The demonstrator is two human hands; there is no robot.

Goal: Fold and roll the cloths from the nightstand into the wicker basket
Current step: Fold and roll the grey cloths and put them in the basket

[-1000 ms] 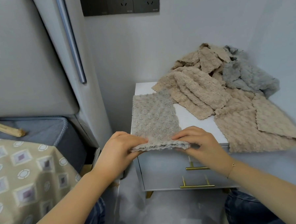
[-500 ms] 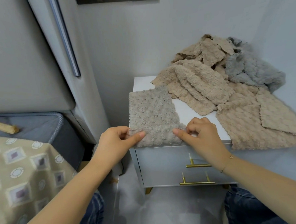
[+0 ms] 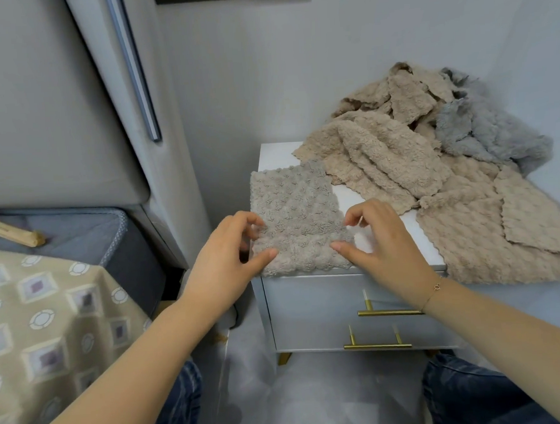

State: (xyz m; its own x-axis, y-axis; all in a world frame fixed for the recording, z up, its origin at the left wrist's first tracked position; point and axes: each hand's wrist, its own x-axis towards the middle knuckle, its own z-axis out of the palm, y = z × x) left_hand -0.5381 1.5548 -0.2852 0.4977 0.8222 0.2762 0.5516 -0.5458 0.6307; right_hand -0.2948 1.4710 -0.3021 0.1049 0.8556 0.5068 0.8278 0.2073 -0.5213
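Grey cloth (image 3: 297, 220) on nightstand (image 3: 351, 292), left hand (image 3: 224, 266) and right hand (image 3: 382, 243) pinching its rolled near edge, basket unseen

Grey walls (image 3: 361, 61); padded headboard (image 3: 40, 111); patterned bedspread (image 3: 44, 321).
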